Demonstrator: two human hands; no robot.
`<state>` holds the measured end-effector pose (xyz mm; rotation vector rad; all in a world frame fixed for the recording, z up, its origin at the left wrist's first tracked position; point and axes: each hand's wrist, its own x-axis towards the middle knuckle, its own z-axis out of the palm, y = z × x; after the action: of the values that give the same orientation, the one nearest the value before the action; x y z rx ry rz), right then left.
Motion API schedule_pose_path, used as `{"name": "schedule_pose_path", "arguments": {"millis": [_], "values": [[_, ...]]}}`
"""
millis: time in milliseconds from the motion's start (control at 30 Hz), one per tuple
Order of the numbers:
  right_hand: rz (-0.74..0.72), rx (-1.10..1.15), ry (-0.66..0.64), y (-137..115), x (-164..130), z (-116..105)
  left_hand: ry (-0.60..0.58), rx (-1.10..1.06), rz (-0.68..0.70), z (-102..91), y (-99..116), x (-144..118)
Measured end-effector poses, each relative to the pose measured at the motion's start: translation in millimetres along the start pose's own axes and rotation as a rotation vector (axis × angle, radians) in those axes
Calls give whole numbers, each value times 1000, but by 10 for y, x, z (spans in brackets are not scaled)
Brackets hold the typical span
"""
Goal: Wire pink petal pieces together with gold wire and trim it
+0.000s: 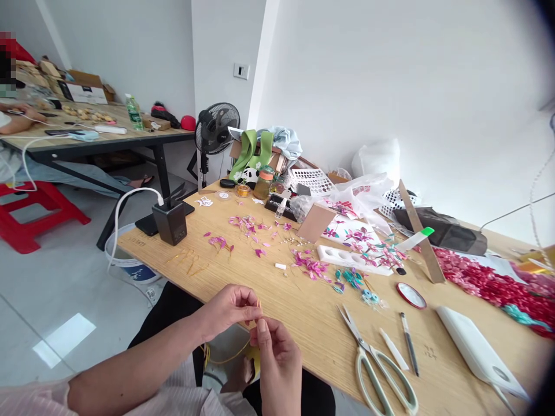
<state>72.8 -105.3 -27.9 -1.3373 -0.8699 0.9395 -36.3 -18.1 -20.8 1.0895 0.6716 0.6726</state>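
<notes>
My left hand (236, 311) and my right hand (277, 352) meet just in front of the table's near edge, fingertips almost touching. Both are closed in a pinch. A short bit of thin yellow thread (259, 303) shows at the left fingertips; what sits between the right thumb and finger is mostly hidden. Beyond the hands lie yellow thread strands (191, 263), pink-purple petals (221, 242), a pink flower cluster (310, 264) and a small white tube (280, 266). Large scissors (368, 346) with pale handles rest right of my right hand.
A black box-shaped charger (170, 222) with a white cable stands at the table's left edge. On the right are a white device (477, 346), a pen (409, 344), a roll of tape (411, 295) and red flowers (485, 289). Another person's hand (30, 112) is at the far table.
</notes>
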Motion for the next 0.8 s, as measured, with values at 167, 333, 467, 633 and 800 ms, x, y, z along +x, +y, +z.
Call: {"name": "schedule_pose_path", "arguments": {"millis": [167,333,467,633,800], "values": [[7,-3,-44,70,38,-66,-30,-35,13,38,-28,0],[-4,32,-47,119,48,-103,-66,-75,18,80,-32,-11],[-21,70,0,121,14,-78,-8,0,17,110,-20,-22],[-22,97,36,98,-29,-87,-40,14,24,139,-12,-31],[26,140,69,118,-107,-158,-80,41,-2,246,-20,-47]]}}
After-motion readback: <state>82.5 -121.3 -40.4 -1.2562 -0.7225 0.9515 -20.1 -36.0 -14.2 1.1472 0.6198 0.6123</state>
